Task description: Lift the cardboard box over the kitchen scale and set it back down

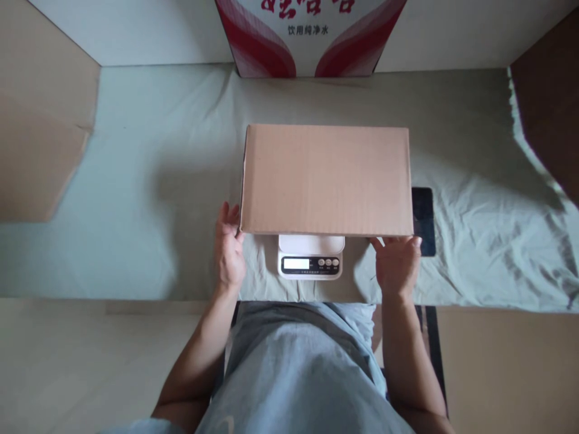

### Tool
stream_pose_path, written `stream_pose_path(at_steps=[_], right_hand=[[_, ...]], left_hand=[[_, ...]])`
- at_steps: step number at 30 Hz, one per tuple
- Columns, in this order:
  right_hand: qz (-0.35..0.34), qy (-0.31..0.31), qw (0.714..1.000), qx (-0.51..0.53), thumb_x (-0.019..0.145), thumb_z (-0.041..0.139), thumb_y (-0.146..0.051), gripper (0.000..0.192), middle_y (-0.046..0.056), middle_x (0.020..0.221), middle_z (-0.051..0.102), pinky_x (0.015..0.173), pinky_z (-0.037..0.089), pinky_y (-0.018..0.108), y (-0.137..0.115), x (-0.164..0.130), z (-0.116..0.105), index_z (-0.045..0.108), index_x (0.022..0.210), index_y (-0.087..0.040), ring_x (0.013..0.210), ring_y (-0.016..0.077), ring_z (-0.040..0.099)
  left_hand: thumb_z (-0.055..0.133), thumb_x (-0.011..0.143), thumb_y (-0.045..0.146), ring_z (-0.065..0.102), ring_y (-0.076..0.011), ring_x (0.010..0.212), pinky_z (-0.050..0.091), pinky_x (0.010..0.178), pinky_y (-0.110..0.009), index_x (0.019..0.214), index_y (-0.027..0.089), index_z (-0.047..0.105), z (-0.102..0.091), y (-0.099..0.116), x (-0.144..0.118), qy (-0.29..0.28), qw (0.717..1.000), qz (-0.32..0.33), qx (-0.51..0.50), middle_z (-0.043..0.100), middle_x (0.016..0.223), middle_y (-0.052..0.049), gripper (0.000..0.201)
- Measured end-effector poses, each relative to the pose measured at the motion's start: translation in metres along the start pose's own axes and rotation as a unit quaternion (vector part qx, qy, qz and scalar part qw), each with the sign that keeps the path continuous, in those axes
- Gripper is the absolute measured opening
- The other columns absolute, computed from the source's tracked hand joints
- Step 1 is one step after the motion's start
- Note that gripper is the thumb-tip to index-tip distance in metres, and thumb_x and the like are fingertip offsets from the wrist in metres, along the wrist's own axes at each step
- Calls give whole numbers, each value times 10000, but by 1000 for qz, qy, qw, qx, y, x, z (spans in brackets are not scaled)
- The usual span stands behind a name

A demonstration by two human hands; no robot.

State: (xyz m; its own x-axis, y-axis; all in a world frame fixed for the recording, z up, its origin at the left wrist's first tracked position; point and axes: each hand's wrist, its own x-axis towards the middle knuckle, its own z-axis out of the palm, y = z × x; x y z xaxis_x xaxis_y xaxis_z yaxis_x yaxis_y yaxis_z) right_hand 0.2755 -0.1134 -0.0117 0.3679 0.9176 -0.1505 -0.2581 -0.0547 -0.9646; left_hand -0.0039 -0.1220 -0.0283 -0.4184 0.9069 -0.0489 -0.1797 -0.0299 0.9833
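- We see a plain brown cardboard box (325, 179) lying flat over a small white kitchen scale (310, 256), whose near edge, with its display and three round buttons, sticks out from under the box's near side.
- We judge that the box sits centred over the scale's platform, so that the load bears on the platform while the display stays readable from the near side.
- Our left hand (228, 252) is at the box's near left corner, its fingers loosely spread and upright along the left edge, touching or just beside it; we see no closed grip.
- Our right hand (398, 262) is under or against the near right corner, fingers (398, 242) slightly curled with the tips at the bottom edge; we cannot tell whether they carry weight or merely steady it.
- With a hand at each near corner, we read this as balancing the wide box on a much smaller platform.
- The box looks closed, smooth and unprinted, with faint corrugation lines, crisp edges and no visible tape or label on its top face.
- A dark phone (424, 220) lies just right of the box, partly hidden by it.
- Everything rests on a bench covered with a wrinkled pale cloth (136, 181), and a red-and-white printed carton (312, 36) stands at the far edge.
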Motion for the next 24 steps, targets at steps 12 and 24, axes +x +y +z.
stream_pose_path(at_steps=[12, 24], right_hand=[[-104, -72, 992, -21, 838, 349, -661, 539, 22, 1187, 654, 1124, 368, 485, -46, -13, 36, 663, 1127, -331, 1238, 259, 546], [-124, -120, 984, -52, 761, 368, -766, 581, -6, 1265, 598, 1108, 388, 492, -36, 67, 63, 605, 1111, -369, 1308, 254, 491]], left_hand=[[347, 878, 659, 395, -246, 1396, 287, 1183, -426, 1321, 368, 531, 31, 37, -21, -102, 988, 116, 30, 507, 1441, 3, 561], [367, 844, 735, 364, -248, 1422, 255, 1208, -434, 1350, 349, 483, 59, 26, 74, -144, 974, 173, 13, 469, 1448, -11, 647]])
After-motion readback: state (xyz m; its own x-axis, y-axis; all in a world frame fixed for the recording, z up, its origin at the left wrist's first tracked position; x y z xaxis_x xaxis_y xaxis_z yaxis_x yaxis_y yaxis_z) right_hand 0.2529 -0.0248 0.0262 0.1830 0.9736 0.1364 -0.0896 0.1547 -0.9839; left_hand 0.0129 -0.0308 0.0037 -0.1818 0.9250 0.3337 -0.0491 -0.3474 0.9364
